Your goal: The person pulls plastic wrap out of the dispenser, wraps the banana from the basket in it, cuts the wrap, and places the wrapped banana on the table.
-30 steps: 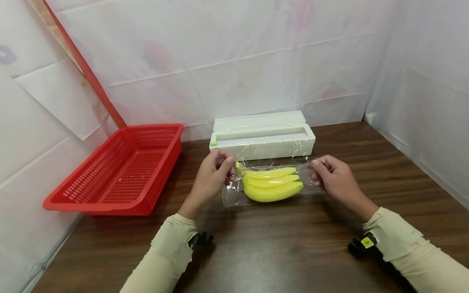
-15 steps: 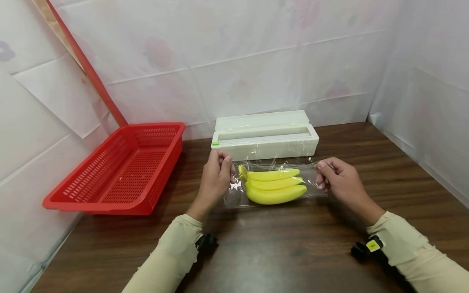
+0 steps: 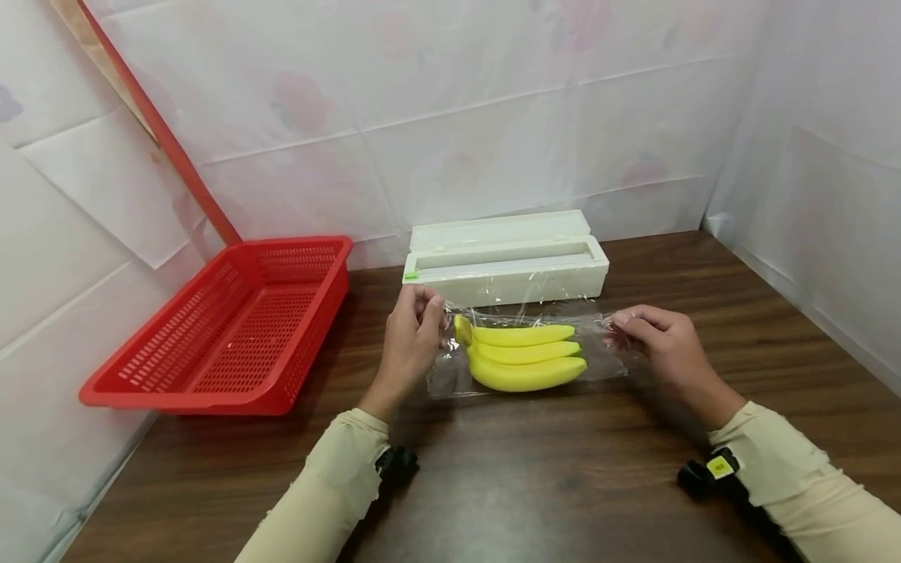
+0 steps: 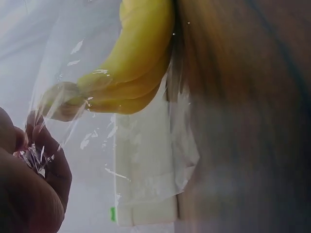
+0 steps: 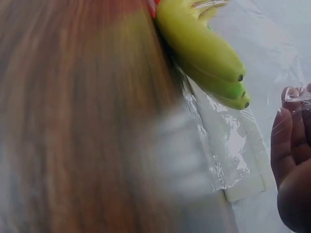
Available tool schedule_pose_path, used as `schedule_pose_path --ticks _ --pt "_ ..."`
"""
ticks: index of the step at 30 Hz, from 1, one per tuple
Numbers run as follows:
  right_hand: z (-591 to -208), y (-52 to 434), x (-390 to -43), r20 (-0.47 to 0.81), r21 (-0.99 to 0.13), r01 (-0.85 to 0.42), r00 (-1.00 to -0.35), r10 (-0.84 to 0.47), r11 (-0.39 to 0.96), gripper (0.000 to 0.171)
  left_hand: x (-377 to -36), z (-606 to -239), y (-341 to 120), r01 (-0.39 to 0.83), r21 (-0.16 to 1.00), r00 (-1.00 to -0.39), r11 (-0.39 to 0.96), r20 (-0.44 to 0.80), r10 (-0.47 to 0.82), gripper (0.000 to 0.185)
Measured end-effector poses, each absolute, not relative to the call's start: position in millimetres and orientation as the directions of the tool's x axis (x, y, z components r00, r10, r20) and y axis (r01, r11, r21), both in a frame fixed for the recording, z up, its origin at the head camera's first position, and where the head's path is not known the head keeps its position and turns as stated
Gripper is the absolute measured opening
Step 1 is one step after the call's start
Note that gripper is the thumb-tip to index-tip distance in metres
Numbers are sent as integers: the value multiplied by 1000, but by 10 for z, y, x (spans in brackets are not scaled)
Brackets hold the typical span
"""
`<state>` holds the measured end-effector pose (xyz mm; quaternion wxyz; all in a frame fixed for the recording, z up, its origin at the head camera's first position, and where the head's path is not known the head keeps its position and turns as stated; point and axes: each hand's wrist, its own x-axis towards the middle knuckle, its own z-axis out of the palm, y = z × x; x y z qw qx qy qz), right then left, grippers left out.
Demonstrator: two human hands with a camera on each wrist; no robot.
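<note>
A bunch of three yellow bananas [image 3: 524, 367] lies on the table under a sheet of clear plastic wrap [image 3: 605, 367]. At the stem end, my left hand [image 3: 411, 332] pinches the wrap between thumb and curled fingers; the left wrist view shows film bunched in the fingers [image 4: 53, 165]. Beyond the tips, my right hand [image 3: 662, 344] pinches the other end, and film runs over its fingertips [image 5: 291, 94] in the right wrist view. Between the hands the wrap stretches across the bananas. Its underside by the table is hidden.
Behind the bananas stands a white wrap dispenser box [image 3: 503, 285], its lid raised and a roll inside. A red perforated basket [image 3: 281, 383] sits on the left of the brown wooden table [image 3: 535, 485]. Pale sheeting [image 3: 436, 102] walls the back and sides.
The right hand has moved slightly right and its fingers have shifted on the wrap. The left hand keeps its pinch on the film. The bananas stay between the hands.
</note>
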<state>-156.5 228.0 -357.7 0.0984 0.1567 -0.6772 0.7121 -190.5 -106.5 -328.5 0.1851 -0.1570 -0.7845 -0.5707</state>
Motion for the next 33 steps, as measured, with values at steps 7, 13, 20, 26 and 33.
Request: schedule_pose_path --ticks 7,13,20,26,33 --pt "-3546 2275 -1543 365 -902 -323 -925 -105 -286 23 -1915 -3341 -1070 456 853 -886 253 463 35 9" --pt "-3538 2273 -1538 338 -914 -307 -938 -81 -265 20 -1917 -3354 -1061 489 833 -865 259 502 19 10" --pt "-3547 2273 -1539 308 -933 -289 -949 -61 -213 25 -1928 -3367 -1053 485 837 -866 252 499 9 11" --pt "-3564 2257 -1550 294 -937 -278 -955 -46 -210 23 -1927 -3372 -1056 480 849 -871 220 492 -1 12" --pt "-3582 2267 -1561 255 -934 -228 -965 -65 -274 23 -1923 -3368 -1069 458 868 -886 192 463 18 11"
